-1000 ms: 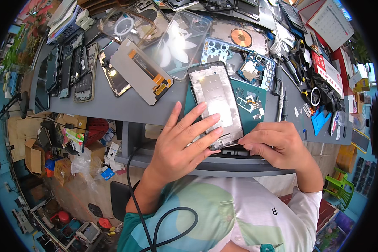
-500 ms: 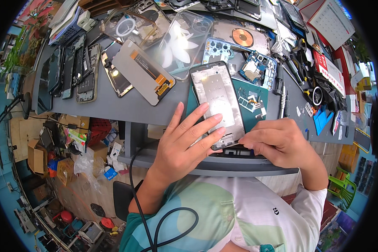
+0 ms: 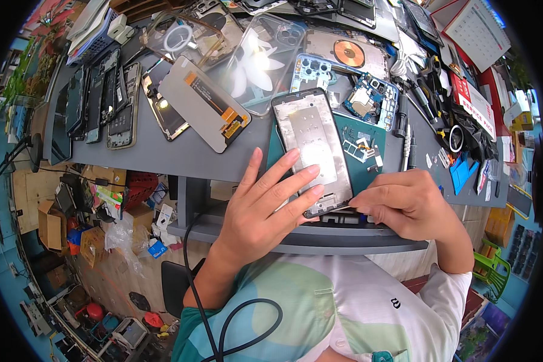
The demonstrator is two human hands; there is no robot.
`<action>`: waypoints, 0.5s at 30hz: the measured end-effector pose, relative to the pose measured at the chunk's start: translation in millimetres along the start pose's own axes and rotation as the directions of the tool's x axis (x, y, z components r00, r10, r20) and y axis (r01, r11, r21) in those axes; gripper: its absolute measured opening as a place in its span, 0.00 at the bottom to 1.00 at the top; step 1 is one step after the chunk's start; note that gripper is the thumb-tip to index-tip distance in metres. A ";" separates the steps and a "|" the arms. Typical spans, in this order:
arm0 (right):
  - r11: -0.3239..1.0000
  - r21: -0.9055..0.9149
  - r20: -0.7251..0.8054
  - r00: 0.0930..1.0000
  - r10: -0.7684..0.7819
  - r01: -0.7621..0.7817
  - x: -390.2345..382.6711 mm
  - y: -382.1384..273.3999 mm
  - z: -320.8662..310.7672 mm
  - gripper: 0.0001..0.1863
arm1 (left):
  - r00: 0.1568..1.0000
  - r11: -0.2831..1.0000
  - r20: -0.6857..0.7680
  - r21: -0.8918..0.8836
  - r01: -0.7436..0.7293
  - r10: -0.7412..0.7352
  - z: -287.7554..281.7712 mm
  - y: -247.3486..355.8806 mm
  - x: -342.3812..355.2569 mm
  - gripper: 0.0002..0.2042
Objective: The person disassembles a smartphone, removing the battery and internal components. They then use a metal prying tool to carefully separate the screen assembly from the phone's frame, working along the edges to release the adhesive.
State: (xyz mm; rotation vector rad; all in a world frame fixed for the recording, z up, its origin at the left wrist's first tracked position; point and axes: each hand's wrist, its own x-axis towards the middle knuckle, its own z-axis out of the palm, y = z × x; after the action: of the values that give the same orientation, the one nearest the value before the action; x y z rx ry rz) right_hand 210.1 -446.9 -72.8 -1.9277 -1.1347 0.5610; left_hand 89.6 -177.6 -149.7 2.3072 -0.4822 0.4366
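A bare phone frame [image 3: 321, 136], dark-rimmed with a silvery inner plate, is tilted over the near edge of a green mat [image 3: 366, 172]. My left hand [image 3: 256, 208] steadies it, fingers stretched across its lower left part and a fingertip showing under the bottom edge. At the frame's lower right corner, my right hand [image 3: 407, 204] is closed in a pinch. Whatever sits between its thumb and forefinger is too small to make out. Small metal and white parts [image 3: 362, 151] lie on the mat, right of the frame.
Beyond the mat lies a light blue phone housing with a circuit board [image 3: 368, 96]. A phone screen panel [image 3: 193, 99] and a clear case [image 3: 262, 60] are left of it. Screwdrivers [image 3: 407, 142] and a blue plastic piece [image 3: 463, 172] lie right. A black cable [image 3: 191, 265] hangs before the desk.
My right hand has shifted very slightly to the right at the frame's lower corner, still pinched. My left hand and the phone frame have stayed in place.
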 end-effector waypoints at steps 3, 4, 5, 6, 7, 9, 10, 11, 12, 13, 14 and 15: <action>1.000 0.010 -0.019 1.000 -0.010 0.010 -0.2 -0.3 3.8 0.14 | 1.000 0.999 -0.012 0.018 -0.028 0.028 0.9 -4.3 -1.2 0.27; 1.000 0.003 -0.019 1.000 -0.022 0.022 4.3 -4.9 9.9 0.14 | 1.000 0.999 -0.008 0.018 -0.030 0.030 0.3 -4.2 -1.2 0.27; 0.999 -0.003 -0.016 0.999 -0.040 0.040 7.6 -6.5 13.7 0.14 | 1.000 0.999 -0.007 0.024 -0.030 0.030 -0.7 -4.0 -2.6 0.27; 1.000 0.004 -0.020 1.000 -0.020 0.020 3.8 -3.6 10.8 0.14 | 1.000 0.999 -0.005 0.029 -0.028 0.029 -1.3 -3.9 -3.0 0.27; 1.000 0.012 -0.024 1.000 0.000 0.001 -3.5 1.3 5.0 0.14 | 0.999 0.999 -0.003 0.028 -0.031 0.032 -1.6 -4.1 -1.6 0.27; 0.999 0.034 -0.017 1.000 0.023 -0.023 -6.7 3.6 3.1 0.14 | 1.000 0.999 0.011 0.022 -0.029 0.029 -0.5 -2.7 0.6 0.27; 0.999 0.044 -0.009 1.000 0.024 -0.023 -2.9 0.4 4.7 0.14 | 1.000 0.999 0.005 0.029 -0.026 0.026 0.4 -2.9 -0.9 0.27; 0.999 0.048 -0.005 1.000 0.024 -0.024 0.6 -2.8 6.0 0.14 | 1.000 0.999 -0.002 0.035 -0.030 0.030 0.4 -4.2 -2.3 0.27; 1.000 0.027 -0.001 1.000 0.006 -0.006 3.0 -4.1 7.4 0.14 | 0.999 0.999 -0.010 0.041 -0.033 0.033 0.3 -5.0 -2.9 0.27; 1.000 0.006 0.003 1.000 -0.012 0.012 5.2 -4.9 8.5 0.14 | 0.999 0.999 -0.005 0.038 -0.037 0.037 -0.2 -4.7 -1.9 0.27; 0.999 -0.013 0.012 0.999 -0.036 0.036 7.2 -4.7 8.9 0.14 | 0.999 0.999 -0.002 0.039 -0.036 0.037 -1.3 -3.6 -1.0 0.28; 1.000 0.000 0.006 1.000 -0.020 0.020 4.1 -2.6 6.2 0.15 | 0.999 0.999 0.001 0.041 -0.036 0.036 -2.4 -2.8 -0.3 0.28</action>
State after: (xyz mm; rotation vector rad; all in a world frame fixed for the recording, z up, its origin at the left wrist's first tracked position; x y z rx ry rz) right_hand 206.5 -440.0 -74.1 -1.9138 -1.1560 0.5560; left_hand 90.3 -173.9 -149.9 2.3410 -0.5199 0.4677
